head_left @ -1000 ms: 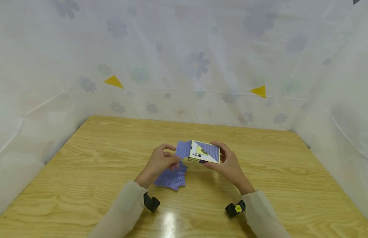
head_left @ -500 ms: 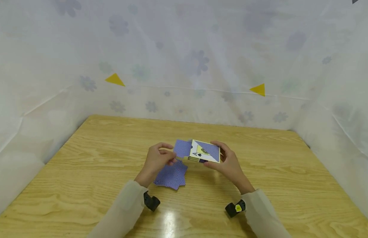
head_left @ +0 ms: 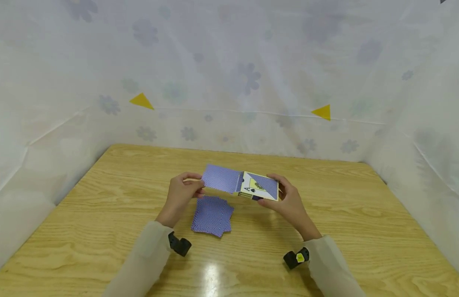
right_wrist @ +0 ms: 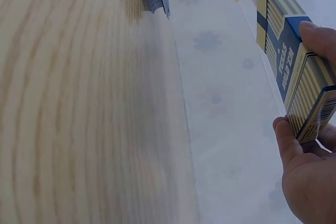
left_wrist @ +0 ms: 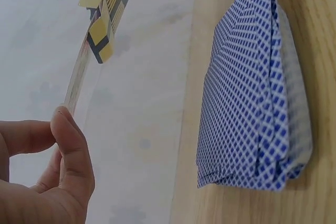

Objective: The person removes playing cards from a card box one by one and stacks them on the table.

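My right hand (head_left: pixel 278 192) grips a yellow and blue card box (head_left: pixel 262 188) a little above the wooden table (head_left: pixel 344 206); its fingers (right_wrist: pixel 299 171) curl round the box (right_wrist: pixel 294 45). My left hand (head_left: pixel 194 186) pinches the left end of a blue-backed card (head_left: pixel 222 181) that sticks halfway out of the box's open end. In the left wrist view the card (left_wrist: pixel 76 85) shows edge-on between thumb and finger, with the box flap (left_wrist: pixel 105 3) above. A loose pile of blue-backed cards (head_left: pixel 212 215) lies face down on the table below both hands (left_wrist: pixel 252 93).
White flower-printed sheeting (head_left: pixel 229 82) walls the table at the back and both sides, with two yellow triangles (head_left: pixel 141 101) on it. Black wrist cameras (head_left: pixel 179 245) sit on both sleeves. Bare wood shows around the pile.
My left hand has moved left and drawn the blue-backed card further out of the box. The right hand with the box has shifted slightly right. The pile has not moved.
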`<state>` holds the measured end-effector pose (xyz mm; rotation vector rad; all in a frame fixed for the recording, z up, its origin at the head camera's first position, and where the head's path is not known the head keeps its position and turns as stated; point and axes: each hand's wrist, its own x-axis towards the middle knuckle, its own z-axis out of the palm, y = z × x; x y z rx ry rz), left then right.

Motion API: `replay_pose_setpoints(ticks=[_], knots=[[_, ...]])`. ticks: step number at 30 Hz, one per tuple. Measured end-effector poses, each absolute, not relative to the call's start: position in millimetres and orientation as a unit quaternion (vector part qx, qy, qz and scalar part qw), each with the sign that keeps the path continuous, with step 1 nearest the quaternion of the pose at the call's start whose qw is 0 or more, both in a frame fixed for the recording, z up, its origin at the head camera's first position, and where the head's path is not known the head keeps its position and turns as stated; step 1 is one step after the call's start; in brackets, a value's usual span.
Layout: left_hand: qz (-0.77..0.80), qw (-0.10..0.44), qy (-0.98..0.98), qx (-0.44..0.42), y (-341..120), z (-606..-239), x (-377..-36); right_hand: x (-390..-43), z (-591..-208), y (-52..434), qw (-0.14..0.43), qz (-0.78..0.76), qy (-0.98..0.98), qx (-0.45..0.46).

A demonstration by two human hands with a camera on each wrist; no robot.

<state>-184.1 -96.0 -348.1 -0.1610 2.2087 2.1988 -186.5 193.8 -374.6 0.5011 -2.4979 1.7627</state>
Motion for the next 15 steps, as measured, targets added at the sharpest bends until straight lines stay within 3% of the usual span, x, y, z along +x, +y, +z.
replay_pose_setpoints(ticks=[15], knots=[[0.709,0.001,0.702,-0.068,-114,-343,-188,-185,-371,194,0.020,0.576,-0.802,0.155]])
